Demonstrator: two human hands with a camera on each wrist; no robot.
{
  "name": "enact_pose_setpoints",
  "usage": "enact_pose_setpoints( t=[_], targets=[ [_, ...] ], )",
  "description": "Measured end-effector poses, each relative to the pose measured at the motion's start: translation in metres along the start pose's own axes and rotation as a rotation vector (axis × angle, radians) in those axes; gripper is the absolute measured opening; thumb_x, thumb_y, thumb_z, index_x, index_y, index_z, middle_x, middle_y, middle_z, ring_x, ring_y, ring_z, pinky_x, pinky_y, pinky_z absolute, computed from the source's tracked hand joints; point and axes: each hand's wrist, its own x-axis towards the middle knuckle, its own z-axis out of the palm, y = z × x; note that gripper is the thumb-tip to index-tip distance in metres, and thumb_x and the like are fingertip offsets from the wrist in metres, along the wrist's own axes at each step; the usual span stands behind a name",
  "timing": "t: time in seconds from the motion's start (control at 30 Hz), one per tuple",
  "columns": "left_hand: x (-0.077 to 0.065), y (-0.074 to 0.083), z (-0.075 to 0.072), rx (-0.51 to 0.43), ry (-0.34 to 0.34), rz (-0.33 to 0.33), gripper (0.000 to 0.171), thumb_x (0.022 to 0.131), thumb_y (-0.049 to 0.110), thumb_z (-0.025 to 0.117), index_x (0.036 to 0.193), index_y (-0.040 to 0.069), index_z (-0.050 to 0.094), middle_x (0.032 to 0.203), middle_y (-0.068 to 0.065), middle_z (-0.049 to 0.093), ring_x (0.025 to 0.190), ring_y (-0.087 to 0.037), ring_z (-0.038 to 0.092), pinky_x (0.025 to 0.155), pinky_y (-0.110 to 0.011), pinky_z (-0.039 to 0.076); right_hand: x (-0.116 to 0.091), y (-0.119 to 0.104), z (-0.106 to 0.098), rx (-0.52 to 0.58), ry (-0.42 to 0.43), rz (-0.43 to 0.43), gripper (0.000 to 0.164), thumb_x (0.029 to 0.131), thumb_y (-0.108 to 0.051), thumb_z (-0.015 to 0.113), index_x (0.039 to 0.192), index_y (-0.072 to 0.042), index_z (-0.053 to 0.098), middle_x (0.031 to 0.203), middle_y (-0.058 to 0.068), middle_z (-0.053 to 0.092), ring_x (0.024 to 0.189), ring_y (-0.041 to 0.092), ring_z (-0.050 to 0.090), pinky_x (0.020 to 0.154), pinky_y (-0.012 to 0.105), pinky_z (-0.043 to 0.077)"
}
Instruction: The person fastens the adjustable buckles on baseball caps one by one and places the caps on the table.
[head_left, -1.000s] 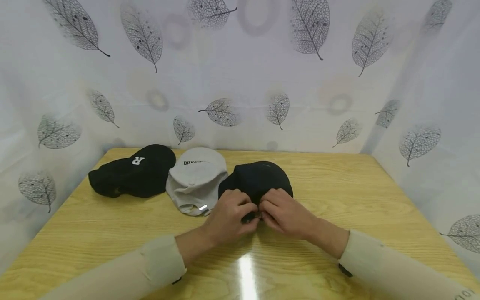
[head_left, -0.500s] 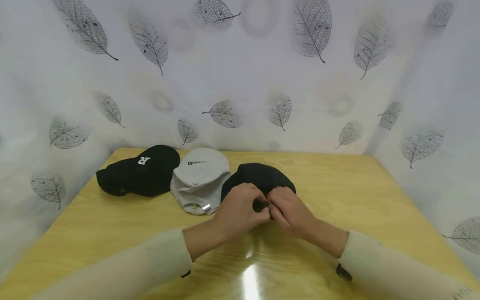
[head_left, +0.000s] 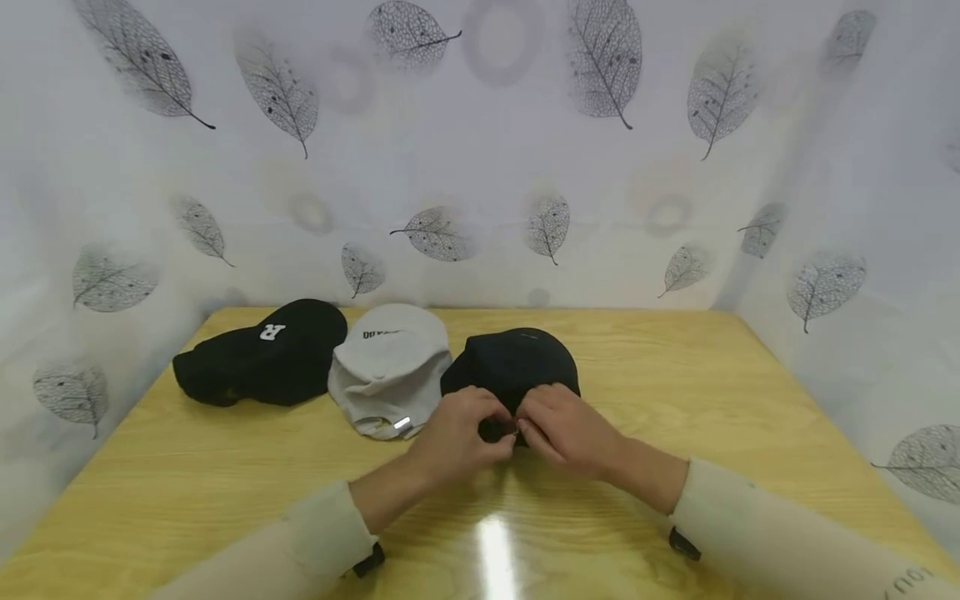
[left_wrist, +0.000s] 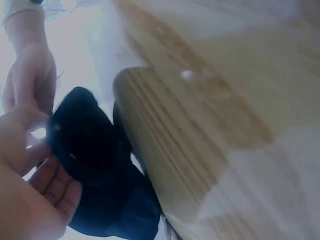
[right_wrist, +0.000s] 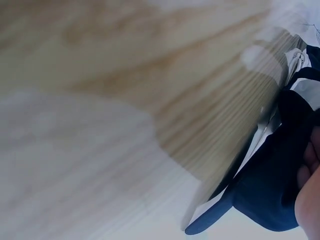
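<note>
A dark navy or black baseball cap (head_left: 525, 358) lies on the wooden table, its back opening toward me. At its near edge, my left hand (head_left: 465, 433) pinches the strap side between thumb and fingers. My right hand (head_left: 566, 429) grips the same edge just to the right, fingertips almost meeting the left ones. Seen from the left wrist, the cap (left_wrist: 105, 165) shows its dark inside beside the curled fingers (left_wrist: 57, 185). In the right wrist view, the right hand (right_wrist: 312, 185) is partly cut off beside the cap (right_wrist: 275, 180). The strap's fastening is mostly hidden by the fingers.
A light grey cap (head_left: 393, 350) with dark lettering and a metal strap buckle sits left of the dark cap, close against it. Further left is a black cap (head_left: 277, 358) with a white R. A leaf-patterned white curtain (head_left: 480, 167) backs the wooden table (head_left: 675, 400).
The dark cap's crown tipped and flattened half a second ago, and now stands rounded again. Both hands stay at its back edge throughout. The other two caps keep their places; the head view shifts slightly.
</note>
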Motion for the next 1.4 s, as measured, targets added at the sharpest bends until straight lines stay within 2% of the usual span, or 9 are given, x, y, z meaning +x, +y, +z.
enact_pose_setpoints(
  t=[0.13, 0.23, 0.4, 0.6, 0.8, 1.0, 1.1, 1.3, 1.4],
  targets=[
    [0.001, -0.002, -0.004, 0.203, 0.043, 0.177, 0.006, 0.072, 0.023, 0.073, 0.076, 0.019, 0.07, 0.076, 0.01, 0.066, 0.071, -0.007, 0.057, 0.07, -0.025, 0.047, 0.003, -0.001, -0.003, -0.037, 0.02, -0.052, 0.011, 0.093, -0.017, 0.048, 0.085, -0.017, 0.055, 0.082, -0.007, 0.053, 0.077, 0.01, 0.05, 0.071, 0.027, 0.041],
    [0.003, -0.001, -0.003, 0.322, 0.081, 0.26, 0.007, 0.071, 0.023, 0.072, 0.074, 0.019, 0.069, 0.073, 0.008, 0.065, 0.069, -0.01, 0.056, 0.07, -0.028, 0.045, 0.004, 0.002, -0.005, -0.103, 0.049, -0.117, 0.012, 0.093, -0.018, 0.049, 0.085, -0.015, 0.057, 0.083, -0.004, 0.055, 0.076, 0.012, 0.05, 0.068, 0.027, 0.041],
    [0.004, 0.005, -0.001, 0.463, 0.105, 0.324, 0.007, 0.071, 0.022, 0.07, 0.069, 0.017, 0.065, 0.07, 0.005, 0.061, 0.068, -0.015, 0.054, 0.068, -0.03, 0.043, 0.003, 0.007, -0.003, -0.282, 0.066, -0.223, 0.016, 0.091, -0.021, 0.049, 0.081, -0.012, 0.057, 0.081, 0.0, 0.056, 0.071, 0.016, 0.048, 0.062, 0.027, 0.037],
    [0.003, 0.003, 0.001, 0.473, 0.081, 0.336, 0.011, 0.071, 0.021, 0.069, 0.066, 0.016, 0.062, 0.067, 0.004, 0.058, 0.067, -0.015, 0.052, 0.069, -0.03, 0.043, 0.002, 0.007, -0.002, -0.374, -0.006, -0.235, 0.017, 0.091, -0.023, 0.049, 0.08, -0.012, 0.054, 0.081, 0.001, 0.054, 0.07, 0.017, 0.046, 0.062, 0.028, 0.035],
    [0.003, -0.004, 0.001, 0.383, 0.043, 0.281, 0.009, 0.071, 0.023, 0.071, 0.066, 0.018, 0.064, 0.068, 0.007, 0.06, 0.068, -0.012, 0.054, 0.071, -0.03, 0.044, 0.002, 0.007, 0.0, -0.373, -0.039, -0.238, 0.017, 0.094, -0.023, 0.045, 0.083, -0.013, 0.054, 0.083, 0.0, 0.055, 0.072, 0.017, 0.046, 0.064, 0.027, 0.035],
    [0.005, -0.001, -0.005, 0.165, -0.121, -0.002, 0.007, 0.072, 0.027, 0.069, 0.073, 0.02, 0.07, 0.071, 0.011, 0.065, 0.066, -0.006, 0.052, 0.067, -0.024, 0.044, 0.003, 0.007, 0.0, -0.333, -0.037, -0.238, 0.018, 0.095, -0.022, 0.043, 0.085, -0.012, 0.055, 0.085, 0.0, 0.055, 0.074, 0.016, 0.047, 0.065, 0.027, 0.038],
    [0.004, -0.004, -0.006, 0.103, -0.143, -0.053, 0.008, 0.072, 0.027, 0.07, 0.076, 0.02, 0.071, 0.075, 0.011, 0.066, 0.071, -0.005, 0.054, 0.069, -0.023, 0.045, 0.004, 0.007, 0.0, -0.297, -0.036, -0.235, 0.015, 0.094, -0.021, 0.046, 0.087, -0.012, 0.056, 0.087, 0.0, 0.055, 0.077, 0.016, 0.049, 0.068, 0.026, 0.041],
    [0.002, -0.014, -0.006, 0.209, 0.003, 0.231, 0.007, 0.072, 0.022, 0.073, 0.075, 0.017, 0.07, 0.078, 0.008, 0.062, 0.077, -0.01, 0.054, 0.071, -0.025, 0.046, 0.006, 0.009, 0.003, -0.243, 0.029, -0.264, 0.012, 0.092, -0.018, 0.05, 0.088, -0.011, 0.058, 0.09, 0.001, 0.057, 0.078, 0.015, 0.051, 0.069, 0.026, 0.044],
    [0.003, -0.016, -0.004, 0.241, 0.073, 0.31, 0.007, 0.072, 0.022, 0.072, 0.076, 0.015, 0.07, 0.085, 0.004, 0.06, 0.083, -0.012, 0.053, 0.075, -0.026, 0.046, 0.006, 0.011, 0.004, -0.216, 0.119, -0.289, 0.012, 0.09, -0.016, 0.051, 0.086, -0.009, 0.06, 0.091, 0.003, 0.058, 0.08, 0.017, 0.052, 0.07, 0.028, 0.044]
  ],
)
